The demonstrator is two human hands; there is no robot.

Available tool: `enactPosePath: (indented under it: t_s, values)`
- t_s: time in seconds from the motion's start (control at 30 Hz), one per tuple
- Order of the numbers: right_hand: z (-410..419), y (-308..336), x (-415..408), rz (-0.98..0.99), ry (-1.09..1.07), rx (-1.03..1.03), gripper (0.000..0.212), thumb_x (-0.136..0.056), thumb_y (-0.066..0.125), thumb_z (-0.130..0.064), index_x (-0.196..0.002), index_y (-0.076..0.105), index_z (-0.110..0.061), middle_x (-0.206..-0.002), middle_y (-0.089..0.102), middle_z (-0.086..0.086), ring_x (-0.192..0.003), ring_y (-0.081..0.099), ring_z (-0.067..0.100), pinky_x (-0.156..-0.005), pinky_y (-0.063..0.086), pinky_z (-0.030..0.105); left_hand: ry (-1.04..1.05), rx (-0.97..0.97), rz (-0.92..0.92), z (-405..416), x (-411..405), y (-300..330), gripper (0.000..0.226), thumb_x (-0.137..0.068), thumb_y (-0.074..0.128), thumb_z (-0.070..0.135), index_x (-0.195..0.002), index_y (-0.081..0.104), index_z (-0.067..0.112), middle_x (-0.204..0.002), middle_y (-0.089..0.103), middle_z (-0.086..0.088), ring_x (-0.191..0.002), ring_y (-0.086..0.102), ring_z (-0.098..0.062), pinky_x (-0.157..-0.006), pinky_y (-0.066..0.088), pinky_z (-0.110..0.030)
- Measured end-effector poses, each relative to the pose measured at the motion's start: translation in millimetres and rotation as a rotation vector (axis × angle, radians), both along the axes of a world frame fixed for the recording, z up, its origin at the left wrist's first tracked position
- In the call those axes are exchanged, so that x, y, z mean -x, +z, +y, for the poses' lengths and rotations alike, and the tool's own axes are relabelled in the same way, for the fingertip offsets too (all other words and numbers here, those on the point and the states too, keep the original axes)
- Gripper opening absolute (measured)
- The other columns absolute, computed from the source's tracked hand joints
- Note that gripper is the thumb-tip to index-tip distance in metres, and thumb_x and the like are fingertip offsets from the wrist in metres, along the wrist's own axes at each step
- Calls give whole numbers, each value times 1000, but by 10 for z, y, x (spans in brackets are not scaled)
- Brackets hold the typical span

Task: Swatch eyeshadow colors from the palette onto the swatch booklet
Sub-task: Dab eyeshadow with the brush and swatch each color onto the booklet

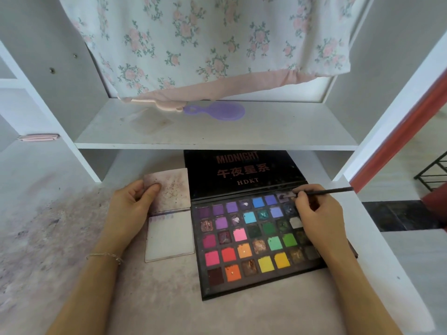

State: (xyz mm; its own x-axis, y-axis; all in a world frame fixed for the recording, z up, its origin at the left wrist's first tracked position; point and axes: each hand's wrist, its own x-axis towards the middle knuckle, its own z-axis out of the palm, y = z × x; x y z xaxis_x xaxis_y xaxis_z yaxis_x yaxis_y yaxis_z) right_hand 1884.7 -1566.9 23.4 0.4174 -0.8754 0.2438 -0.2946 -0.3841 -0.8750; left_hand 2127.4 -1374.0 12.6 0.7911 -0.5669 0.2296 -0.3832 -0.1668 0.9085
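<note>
One open black multicolour eyeshadow palette (pixel 256 240), one white swatch booklet (pixel 169 235) touching its left edge, one thin black brush (pixel 321 191). Right hand (pixel 319 218) pinches the brush, tip in a top-row purple pan. Left hand (pixel 131 204) holds the booklet's raised cover, thumb curled on top.

Lying open on the tabletop, black palette (pixel 256 240) showing bright pans; lid folded back. Sitting just left, swatch booklet (pixel 169 213) opened flat; brush (pixel 321 191) tip touching a top-row pan.

Single view, head-worn, wide-angle. It looks forward and steeply down from close above the table (pixel 169 298), both forearms entering from the bottom edge. A shelf (pixel 217 136) crosses mid-frame; straight edges bow toward the borders.
</note>
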Motion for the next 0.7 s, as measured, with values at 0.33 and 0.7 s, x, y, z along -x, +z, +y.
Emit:
enactPosePath:
  t_s: [0.33,0.7]
  values:
    - [-29,-15,-2,19,-4,30,12,-88,49,-5,-84,56,-15,-71,60,-9,-70,56,-15,-48,42,3,2,12,-6,-10,13,5,12,-88,56,17,-84,66,22,-69,68,17,-65,61,-1,-59,46,-5]
    - [67,97,-46,-34,85,-63,18,-90,49,-12,-80,53,-26,-77,63,-8,-76,61,-8,-48,48,8,-10,29,27,-7,26,20,16,-88,56,18,-81,65,30,-67,67,23,-67,61,9,-59,44,-2]
